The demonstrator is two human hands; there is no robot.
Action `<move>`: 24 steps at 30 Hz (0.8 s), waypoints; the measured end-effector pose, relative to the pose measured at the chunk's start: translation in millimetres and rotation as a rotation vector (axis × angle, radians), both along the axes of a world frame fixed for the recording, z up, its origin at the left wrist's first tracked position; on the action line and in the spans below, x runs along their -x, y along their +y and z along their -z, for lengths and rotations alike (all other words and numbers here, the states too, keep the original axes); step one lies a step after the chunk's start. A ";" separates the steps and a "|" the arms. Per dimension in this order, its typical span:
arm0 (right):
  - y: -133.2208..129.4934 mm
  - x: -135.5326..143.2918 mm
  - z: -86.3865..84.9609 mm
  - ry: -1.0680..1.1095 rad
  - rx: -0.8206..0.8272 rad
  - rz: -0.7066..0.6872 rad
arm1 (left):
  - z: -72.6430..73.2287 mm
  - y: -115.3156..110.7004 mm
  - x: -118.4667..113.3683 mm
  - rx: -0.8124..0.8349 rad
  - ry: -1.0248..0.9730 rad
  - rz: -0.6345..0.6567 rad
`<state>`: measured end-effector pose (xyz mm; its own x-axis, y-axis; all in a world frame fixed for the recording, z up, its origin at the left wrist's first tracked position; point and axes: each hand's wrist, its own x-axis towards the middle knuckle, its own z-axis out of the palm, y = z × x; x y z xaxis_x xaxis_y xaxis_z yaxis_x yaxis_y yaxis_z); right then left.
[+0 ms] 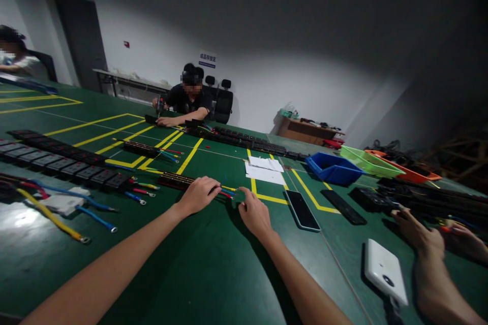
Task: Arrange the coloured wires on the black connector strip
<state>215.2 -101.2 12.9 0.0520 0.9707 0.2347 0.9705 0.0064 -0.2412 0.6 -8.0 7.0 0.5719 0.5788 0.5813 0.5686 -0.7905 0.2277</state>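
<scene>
My left hand [199, 197] is closed over the right end of a dark strip with brass-coloured rails [171, 181], which lies flat on the green table. Blue, red and yellow wires [227, 193] stick out past its fingers to the right. My right hand [254, 215] is just beyond the wire ends, its index finger stretched towards them and its thumb apart. I cannot make out whether a fingertip touches a wire. Farther back lies a similar strip [141, 149] with its own coloured wires.
Black socket strips [68, 162] and thick lugged cables [53, 216] lie at left. Papers [265, 170], a phone [302, 210], a black slab [343, 206], a white device [386, 270] and a blue bin [334, 168] are at right. A co-worker's hands [419, 233] work there; another person [186, 94] holds a drill opposite.
</scene>
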 end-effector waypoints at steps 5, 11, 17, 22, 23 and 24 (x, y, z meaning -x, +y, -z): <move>0.7 -0.4 0.5 -0.030 0.001 -0.007 | -0.6 -1.0 0.2 -0.006 0.002 0.006; 1.8 -0.4 0.1 -0.060 0.052 -0.042 | -2.1 -2.6 0.7 0.006 0.012 0.000; -0.2 -0.1 -1.4 -0.018 0.017 -0.005 | -4.5 -4.2 0.5 0.005 0.010 -0.001; 0.9 -3.9 5.3 0.026 -0.081 -0.027 | -4.3 -4.1 0.0 0.020 0.017 -0.012; 1.2 -4.5 6.5 0.032 -0.088 -0.041 | -4.1 -4.0 0.0 0.022 0.016 -0.012; 1.5 -4.9 7.2 0.037 -0.087 -0.058 | -3.9 -3.8 0.0 0.022 0.015 -0.011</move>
<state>220.2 -99.7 5.7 0.0064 0.9484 0.3170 0.9583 0.0847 -0.2729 0.6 -11.8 10.9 0.5741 0.5980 0.5593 0.5809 -0.7789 0.2365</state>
